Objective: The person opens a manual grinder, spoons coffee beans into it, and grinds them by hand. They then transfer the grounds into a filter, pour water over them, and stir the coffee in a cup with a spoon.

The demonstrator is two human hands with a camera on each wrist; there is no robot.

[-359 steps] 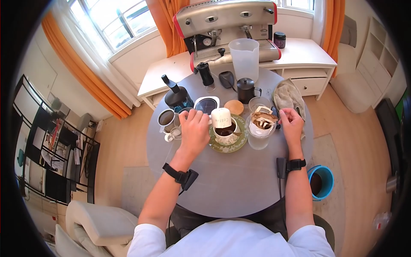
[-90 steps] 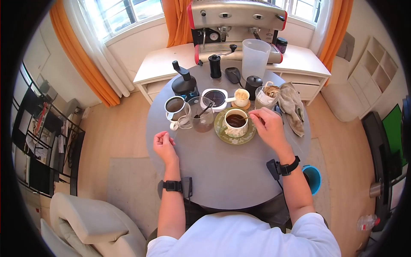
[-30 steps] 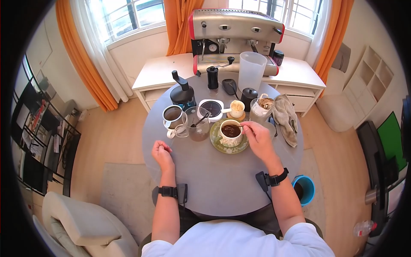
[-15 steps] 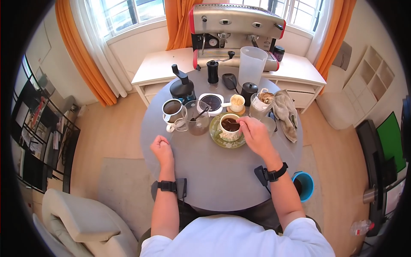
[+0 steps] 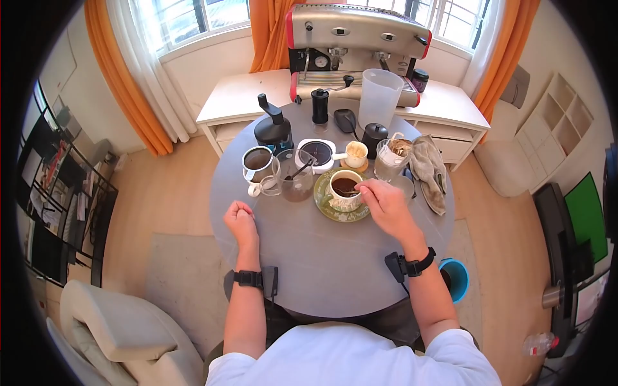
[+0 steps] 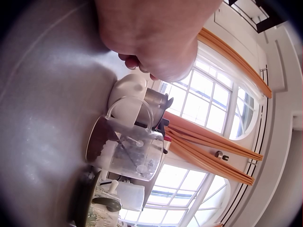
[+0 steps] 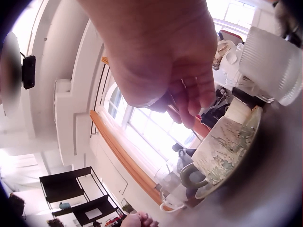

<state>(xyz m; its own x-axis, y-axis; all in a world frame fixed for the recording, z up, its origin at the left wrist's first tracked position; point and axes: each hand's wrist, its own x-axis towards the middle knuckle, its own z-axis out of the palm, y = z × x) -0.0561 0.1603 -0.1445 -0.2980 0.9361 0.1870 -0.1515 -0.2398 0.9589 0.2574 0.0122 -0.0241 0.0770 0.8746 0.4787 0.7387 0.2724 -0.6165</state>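
Observation:
A floral cup (image 5: 341, 204) of dark coffee stands on a green patterned saucer (image 5: 324, 207) on the round grey table. My right hand (image 5: 388, 207) pinches a thin spoon (image 5: 351, 192) whose lower end dips into the coffee. In the right wrist view, the fingers of that hand hang over the cup (image 7: 222, 150) from above. My left hand (image 5: 241, 222) rests at the table's left side, fingers loosely curled and holding nothing. Nearest to it are a glass jug (image 5: 297, 188) with a dark utensil inside and a mug (image 5: 258, 168) with a dark interior.
Behind the cup are a white scale (image 5: 315, 156), a small white handled cup (image 5: 355, 153), a black pot (image 5: 374, 137), a hand grinder (image 5: 320, 106) and a tall plastic pitcher (image 5: 381, 96). At right sit a glass with a used drip filter (image 5: 393, 156) and a cloth (image 5: 427, 170).
The small white cup held over the floral cup earlier now stands behind it. My right hand has moved left over the coffee with the spoon, which shifts about inside; the left stays almost still lately.

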